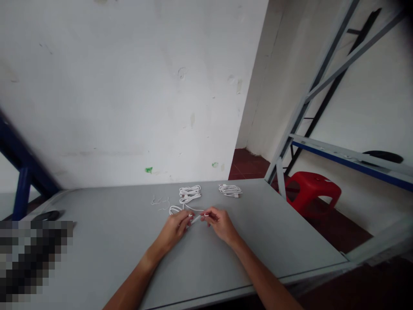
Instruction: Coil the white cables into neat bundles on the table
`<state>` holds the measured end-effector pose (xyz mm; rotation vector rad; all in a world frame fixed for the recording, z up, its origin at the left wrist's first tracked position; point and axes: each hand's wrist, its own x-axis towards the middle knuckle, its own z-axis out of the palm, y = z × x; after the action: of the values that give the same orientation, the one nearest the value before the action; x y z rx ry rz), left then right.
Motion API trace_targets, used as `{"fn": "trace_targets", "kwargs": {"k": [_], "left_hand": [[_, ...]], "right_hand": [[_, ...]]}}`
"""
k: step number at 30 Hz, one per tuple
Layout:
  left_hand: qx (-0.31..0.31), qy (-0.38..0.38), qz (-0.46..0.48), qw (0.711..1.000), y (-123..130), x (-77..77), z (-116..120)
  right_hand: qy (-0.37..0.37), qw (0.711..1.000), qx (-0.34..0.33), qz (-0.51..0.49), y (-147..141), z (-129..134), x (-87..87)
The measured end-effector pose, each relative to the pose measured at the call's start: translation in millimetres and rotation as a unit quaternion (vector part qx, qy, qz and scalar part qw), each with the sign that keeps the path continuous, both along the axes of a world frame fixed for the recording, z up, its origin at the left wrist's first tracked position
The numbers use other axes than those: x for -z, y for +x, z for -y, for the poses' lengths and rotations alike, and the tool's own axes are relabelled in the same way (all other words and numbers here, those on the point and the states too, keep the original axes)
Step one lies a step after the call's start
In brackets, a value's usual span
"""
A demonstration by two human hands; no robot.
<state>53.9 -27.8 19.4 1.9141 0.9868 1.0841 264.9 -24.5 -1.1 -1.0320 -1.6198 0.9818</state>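
Pinching what seems a white cable (195,219) between left hand (174,229) and right hand (220,224); print unreadable.

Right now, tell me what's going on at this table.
A person is working at a grey table with bare hands. Their left hand and right hand meet at the fingertips, pinching a white cable between them. Just beyond the hands lie two bundled white cables and a thin, loose white wire on the grey table. A red plastic stool stands on the floor off to the right.
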Motion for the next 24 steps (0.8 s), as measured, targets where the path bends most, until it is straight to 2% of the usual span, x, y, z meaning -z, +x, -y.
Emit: {"fn": "trace_targets", "kwargs": {"k": [5, 8, 15, 17, 21, 24], "left_hand": [[-0.008, 0.023, -0.026, 0.999, -0.6, -2.4, 1.3], [-0.022, 0.009, -0.041, 0.999, -0.5, -1.5, -0.1], [-0.018, -0.162, 0.035, 0.986, -1.0, 12.6, -10.3], [-0.021, -0.186, 0.05, 0.981, -0.7, 13.3, -10.7], [-0.031, -0.191, 0.066, 0.979, 1.2, 9.8, -9.3], [-0.059, -0.183, 0.109, 0.975, -1.0, 9.1, -12.3]], "right_hand": [[-0.009, 1.0, 0.004, -0.002, -1.7, 0.9, -2.6], [-0.021, 1.0, 0.005, -0.002, -2.0, 1.3, -5.5], [-0.138, 0.989, -0.017, -0.054, -1.6, -3.0, -3.9], [-0.155, 0.986, -0.027, -0.053, -1.9, -3.9, -1.7], [-0.156, 0.986, -0.029, -0.049, -3.2, -2.9, -2.0], [-0.116, 0.992, 0.006, -0.047, -2.4, -3.8, -4.7]]}}
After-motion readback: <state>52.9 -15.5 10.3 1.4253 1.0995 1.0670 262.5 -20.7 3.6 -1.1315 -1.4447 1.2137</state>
